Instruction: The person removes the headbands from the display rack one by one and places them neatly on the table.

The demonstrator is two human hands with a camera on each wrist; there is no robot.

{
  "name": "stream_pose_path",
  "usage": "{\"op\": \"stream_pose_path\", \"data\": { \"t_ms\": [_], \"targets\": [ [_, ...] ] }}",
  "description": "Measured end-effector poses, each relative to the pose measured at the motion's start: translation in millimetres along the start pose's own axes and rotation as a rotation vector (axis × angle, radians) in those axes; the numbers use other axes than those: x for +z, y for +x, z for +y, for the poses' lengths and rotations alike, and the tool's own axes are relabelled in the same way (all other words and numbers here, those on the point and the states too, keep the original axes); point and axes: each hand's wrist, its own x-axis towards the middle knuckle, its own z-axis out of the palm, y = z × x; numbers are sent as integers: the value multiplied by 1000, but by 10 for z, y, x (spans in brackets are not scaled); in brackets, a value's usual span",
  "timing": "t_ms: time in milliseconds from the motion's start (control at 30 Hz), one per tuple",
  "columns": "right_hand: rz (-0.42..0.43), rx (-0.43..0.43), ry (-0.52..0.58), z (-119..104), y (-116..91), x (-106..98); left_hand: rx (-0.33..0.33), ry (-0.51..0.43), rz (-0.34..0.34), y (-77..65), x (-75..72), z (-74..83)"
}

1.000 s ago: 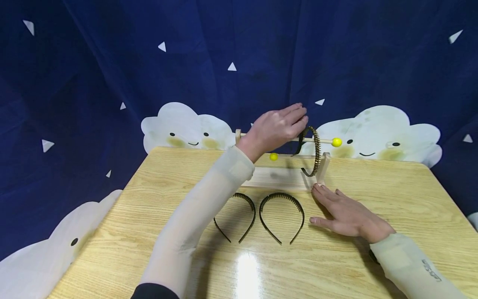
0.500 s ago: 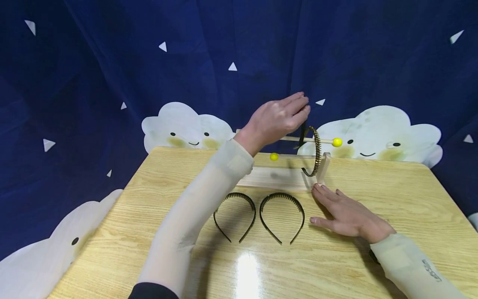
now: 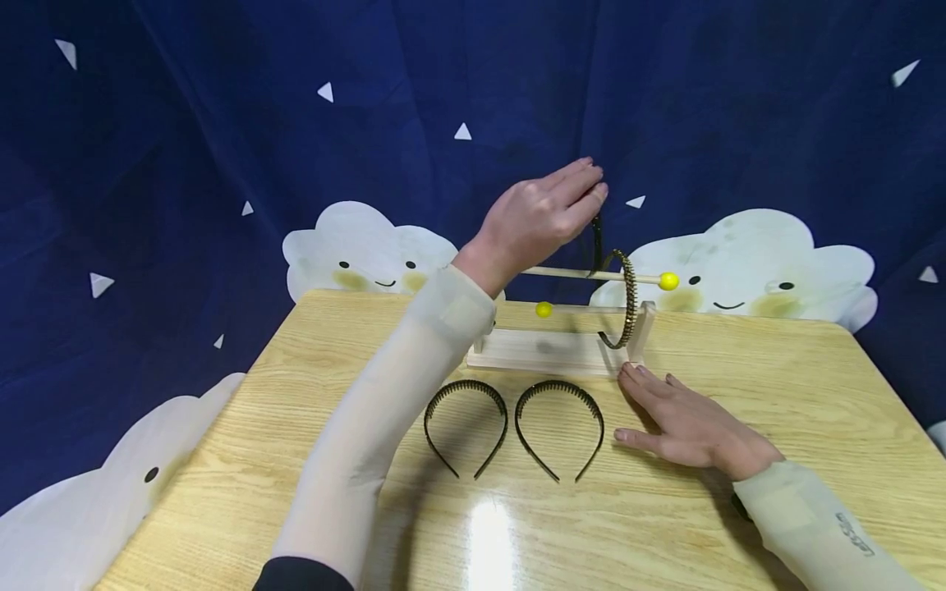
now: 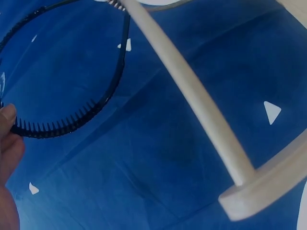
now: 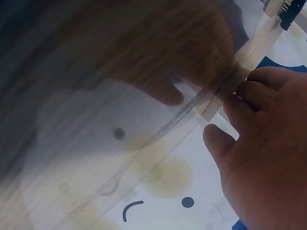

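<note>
Raised over the wooden rack (image 3: 550,351), my left hand (image 3: 535,209) pinches a black toothed headband (image 4: 72,127) by its curved top. In the head view this headband (image 3: 597,238) is seen edge-on, its lower part level with the upper rod (image 3: 569,272). A gold-toothed headband (image 3: 631,300) hangs on that rod near its yellow ball end (image 3: 668,281). My right hand (image 3: 687,427) lies flat on the table with fingers spread, fingertips at the right end of the rack's base. The wrist covers the left part of the rack.
Two dark toothed headbands, a left one (image 3: 466,384) and a right one (image 3: 557,386), lie side by side in front of the rack. A lower rod ends in a yellow ball (image 3: 544,309). Behind the wooden table (image 3: 332,345) hangs a blue curtain (image 3: 399,98) with clouds.
My left hand has risen with the black headband, drifting slightly left at the end, so more of the upper rod shows. The right hand has stayed put.
</note>
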Motion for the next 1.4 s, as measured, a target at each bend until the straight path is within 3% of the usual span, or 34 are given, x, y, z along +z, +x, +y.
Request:
{"op": "stream_pose_path", "data": {
  "t_ms": [300,600,900,1400],
  "targets": [
    [-4,-4,1,-8,21,-21,-100,-83,142,-21,-202,-188],
    [4,-10,-4,4,29,-16,-155,-110,91,-88,-379,-257],
    [7,-11,-8,0,34,-2,-271,-249,73,-108,-487,-252],
    [10,-12,-6,-11,44,-4,-309,-484,84,-225,-466,-261]
  ]
}}
